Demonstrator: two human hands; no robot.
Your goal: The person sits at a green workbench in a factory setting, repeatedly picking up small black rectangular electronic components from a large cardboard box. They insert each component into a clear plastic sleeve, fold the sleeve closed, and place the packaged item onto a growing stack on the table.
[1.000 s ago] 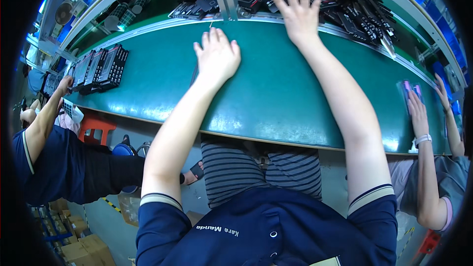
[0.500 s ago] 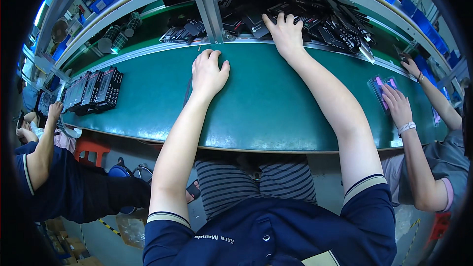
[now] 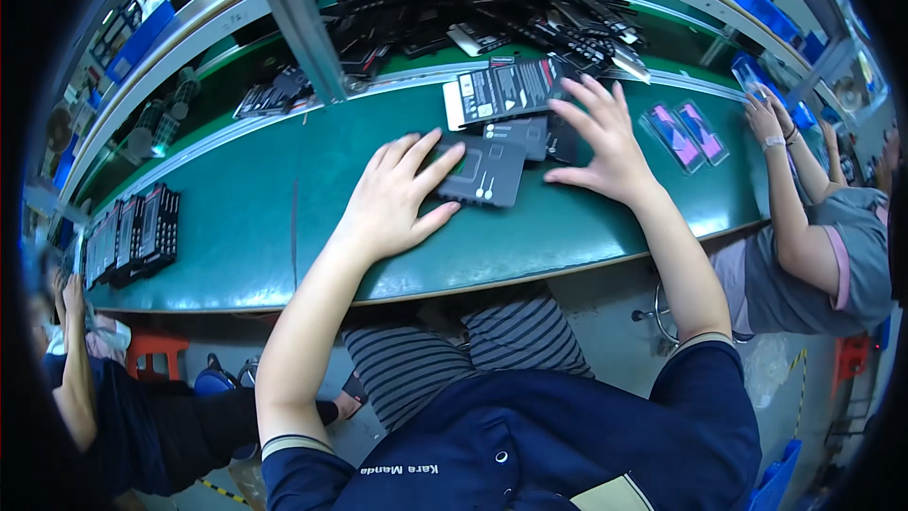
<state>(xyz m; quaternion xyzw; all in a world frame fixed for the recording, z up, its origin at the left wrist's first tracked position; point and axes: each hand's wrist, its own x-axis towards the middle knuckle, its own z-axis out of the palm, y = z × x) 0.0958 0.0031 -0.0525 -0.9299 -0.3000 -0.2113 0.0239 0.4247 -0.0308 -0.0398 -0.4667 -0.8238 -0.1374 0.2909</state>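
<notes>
Several flat black boxes lie loosely overlapped on the green tabletop in front of me. My left hand [image 3: 395,197] rests with spread fingers at the left side of the nearest black box [image 3: 492,175], fingertips touching it. Behind it, a black box with white print [image 3: 511,93] has a pale end sticking out at its left. My right hand [image 3: 605,144] is open at the right of these boxes, fingers spread wide. Its upper fingertips are by the printed box's right end; whether they touch it I cannot tell.
A large heap of black boxes [image 3: 416,14] fills the shelf behind a metal rail. Stacked black boxes [image 3: 132,235] stand at the far left. Two clear packs with pink pieces [image 3: 673,137] lie at the right. A metal post [image 3: 305,28] rises ahead. Co-workers sit on both sides.
My right hand has come back from the shelf heap to the tabletop. Several black boxes now lie between my hands. My left hand has moved onto the nearest one. The view has shifted.
</notes>
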